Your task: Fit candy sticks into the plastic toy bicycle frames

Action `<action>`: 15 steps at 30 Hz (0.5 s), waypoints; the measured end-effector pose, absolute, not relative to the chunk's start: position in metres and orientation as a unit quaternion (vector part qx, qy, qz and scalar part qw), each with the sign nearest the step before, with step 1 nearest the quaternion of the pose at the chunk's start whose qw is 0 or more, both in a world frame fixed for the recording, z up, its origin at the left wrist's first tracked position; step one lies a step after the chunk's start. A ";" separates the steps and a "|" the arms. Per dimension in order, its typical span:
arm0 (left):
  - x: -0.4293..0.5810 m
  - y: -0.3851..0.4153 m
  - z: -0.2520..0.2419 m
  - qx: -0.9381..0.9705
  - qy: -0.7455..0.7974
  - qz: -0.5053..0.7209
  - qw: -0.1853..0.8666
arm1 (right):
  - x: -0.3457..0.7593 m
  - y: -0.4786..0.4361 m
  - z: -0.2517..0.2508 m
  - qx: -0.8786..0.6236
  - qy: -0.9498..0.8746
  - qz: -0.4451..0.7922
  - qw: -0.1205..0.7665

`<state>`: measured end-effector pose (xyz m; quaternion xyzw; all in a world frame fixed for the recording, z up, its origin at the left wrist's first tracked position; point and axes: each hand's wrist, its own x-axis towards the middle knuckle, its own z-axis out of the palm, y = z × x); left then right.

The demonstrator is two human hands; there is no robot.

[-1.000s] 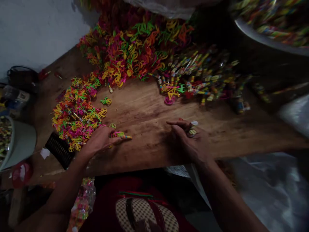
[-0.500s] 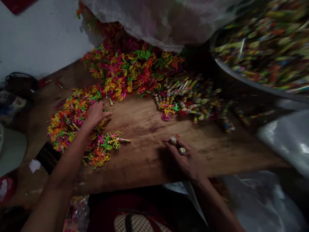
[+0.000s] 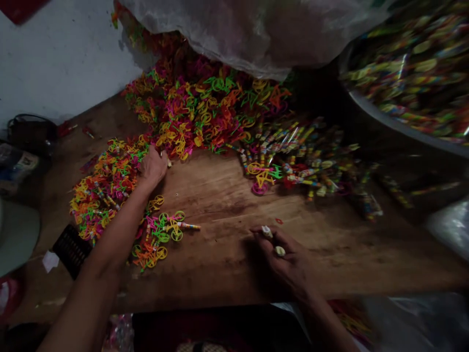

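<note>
My left hand (image 3: pixel 154 165) reaches over the edge of a pile of small bright plastic toy bicycles (image 3: pixel 113 168). Its fingers are curled downward, their tips hidden. The pale end of a small tube (image 3: pixel 169 162) shows right beside the fingertips. My right hand (image 3: pixel 287 256) is low over the wooden table, its fingers closed around slim tubes; two pale ends, one tube end (image 3: pixel 267 231) and another tube end (image 3: pixel 280 251), stick out. A toy bicycle with a tube on it (image 3: pixel 176 225) lies nearer me, among a few others.
A larger heap of toy bicycles (image 3: pixel 205 107) lies at the back under a plastic bag (image 3: pixel 234 34). Printed tubes (image 3: pixel 308 156) are piled right of centre. A big basin (image 3: pixel 381 115) of tubes stands at right. A black tray-like piece (image 3: pixel 72 250) and a pale bucket (image 3: pixel 18 237) are at left.
My left hand has moved slightly right, to the small tube by the heap, and its fingers have curled in. My right hand keeps its tubes. The view has shifted.
</note>
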<state>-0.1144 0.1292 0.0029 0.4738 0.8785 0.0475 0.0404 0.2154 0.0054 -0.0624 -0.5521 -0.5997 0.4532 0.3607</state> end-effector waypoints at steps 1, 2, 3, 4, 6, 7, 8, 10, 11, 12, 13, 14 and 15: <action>-0.112 0.134 0.002 0.471 0.880 0.038 0.042 | 0.215 0.005 -0.064 -0.550 -0.602 0.451 0.363; -0.111 0.137 0.001 0.470 0.881 0.028 0.046 | 0.216 0.004 -0.065 -0.546 -0.605 0.446 0.370; -0.110 0.140 0.001 0.468 0.882 0.017 0.053 | 0.216 0.004 -0.068 -0.542 -0.609 0.438 0.380; -0.111 0.141 0.001 0.466 0.883 0.007 0.059 | 0.216 0.003 -0.071 -0.536 -0.613 0.431 0.388; -0.114 0.144 0.002 0.467 0.882 -0.008 0.063 | 0.216 0.002 -0.077 -0.529 -0.624 0.415 0.397; -0.116 0.145 0.003 0.470 0.880 -0.015 0.059 | 0.216 0.002 -0.079 -0.528 -0.630 0.408 0.398; -0.118 0.147 0.004 0.475 0.878 -0.022 0.051 | 0.216 0.002 -0.081 -0.527 -0.634 0.402 0.398; -0.120 0.152 0.005 0.483 0.874 -0.032 0.034 | 0.216 0.002 -0.081 -0.528 -0.641 0.394 0.393; -0.119 0.155 0.006 0.482 0.875 -0.034 0.026 | 0.215 0.002 -0.079 -0.528 -0.644 0.391 0.391; -0.118 0.158 0.006 0.476 0.879 -0.035 0.020 | 0.215 0.002 -0.077 -0.526 -0.649 0.389 0.389; -0.116 0.159 0.007 0.469 0.882 -0.038 0.016 | 0.214 0.003 -0.075 -0.523 -0.653 0.388 0.387; -0.113 0.160 0.008 0.463 0.885 -0.042 0.012 | 0.213 0.003 -0.073 -0.520 -0.655 0.388 0.386; -0.111 0.158 0.009 0.463 0.885 -0.048 0.009 | 0.212 0.003 -0.071 -0.519 -0.656 0.390 0.386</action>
